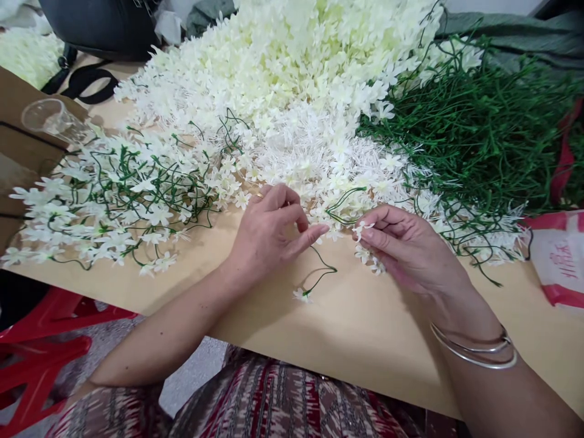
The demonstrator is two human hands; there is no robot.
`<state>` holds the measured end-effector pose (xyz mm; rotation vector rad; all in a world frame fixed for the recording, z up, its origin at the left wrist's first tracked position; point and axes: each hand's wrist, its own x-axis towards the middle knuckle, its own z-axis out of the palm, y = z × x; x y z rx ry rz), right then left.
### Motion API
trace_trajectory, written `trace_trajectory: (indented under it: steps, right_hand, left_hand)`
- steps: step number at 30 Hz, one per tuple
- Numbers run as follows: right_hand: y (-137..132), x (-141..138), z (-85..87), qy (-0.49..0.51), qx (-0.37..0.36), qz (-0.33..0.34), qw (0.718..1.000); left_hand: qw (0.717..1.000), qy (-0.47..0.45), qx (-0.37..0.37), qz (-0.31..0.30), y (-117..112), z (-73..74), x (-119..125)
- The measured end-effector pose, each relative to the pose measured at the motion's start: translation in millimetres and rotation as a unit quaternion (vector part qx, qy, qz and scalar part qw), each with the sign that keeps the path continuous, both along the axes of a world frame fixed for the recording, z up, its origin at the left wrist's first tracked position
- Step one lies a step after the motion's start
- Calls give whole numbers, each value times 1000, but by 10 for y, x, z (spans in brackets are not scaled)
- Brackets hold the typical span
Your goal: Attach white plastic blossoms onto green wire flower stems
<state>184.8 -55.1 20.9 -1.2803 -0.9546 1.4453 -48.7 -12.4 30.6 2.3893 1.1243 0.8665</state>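
My right hand (406, 246) is closed, its thumb and fingertips pinching a small white artificial flower (364, 230). Just below the fingers, more white blossoms (369, 258) show. A green plastic stem (344, 204) reaches from the fingertips toward the upper left. My left hand (276, 234) is at the near edge of the flower pile, fingers curled loosely and thumb stretched out, with nothing visible held. Beneath its thumb, a thin green stem (326, 264) with one white flower (302, 295) is on the table; its upper end is hidden.
White and pale yellow blossoms (292, 79) are heaped at the back. Assembled sprigs (123, 194) spread at left near a clear plastic cup (59, 118). Bare green stems (479, 128) pile up at right, beside a red-and-white bag (559, 255). A red stool (50, 328) stands below left.
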Motion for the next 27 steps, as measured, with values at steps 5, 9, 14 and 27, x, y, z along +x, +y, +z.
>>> trace_trajectory:
  steps: [5,9,14,27]
  right_hand:
    - [-1,28,-33,-21,18,35,999]
    - [-6,21,-41,-28,18,36,999]
    - [-9,2,-33,-16,14,25,999]
    - [-106,-161,-26,-24,61,185,981]
  left_hand:
    - [974,222,-8,-51,-45,60,-70]
    - [969,235,-36,-73,-50,-14,-42]
    - [979,140,-121,-86,2,-4,-45]
    - [891,-323,-305,-90,3,-22,69]
